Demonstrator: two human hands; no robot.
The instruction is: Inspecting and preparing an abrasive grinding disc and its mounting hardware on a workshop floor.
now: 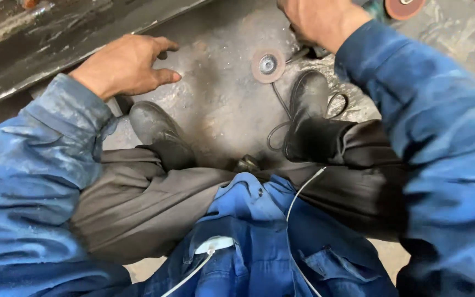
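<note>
Two hands apart, left hand (125, 66) spread on floor (fingers loose), grinding disc (268, 65) beyond fingertips, right hand's (317, 19) grip unclear.

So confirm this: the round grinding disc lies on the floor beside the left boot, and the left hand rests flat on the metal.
Wrong boot. The head view shows the grinding disc lying by the right boot, near its toe. The left hand does rest flat on the metal.

Left hand (125, 66) spread by steel beam (39, 38); right hand (317, 19) above grinding disc (268, 65) on floor, boots below.

Sleeves (39, 165) dusty blue; trousers (149, 203) grey-brown; boots (158, 132) black; grinding disc (268, 65) rust-brown, silver centre.
</note>
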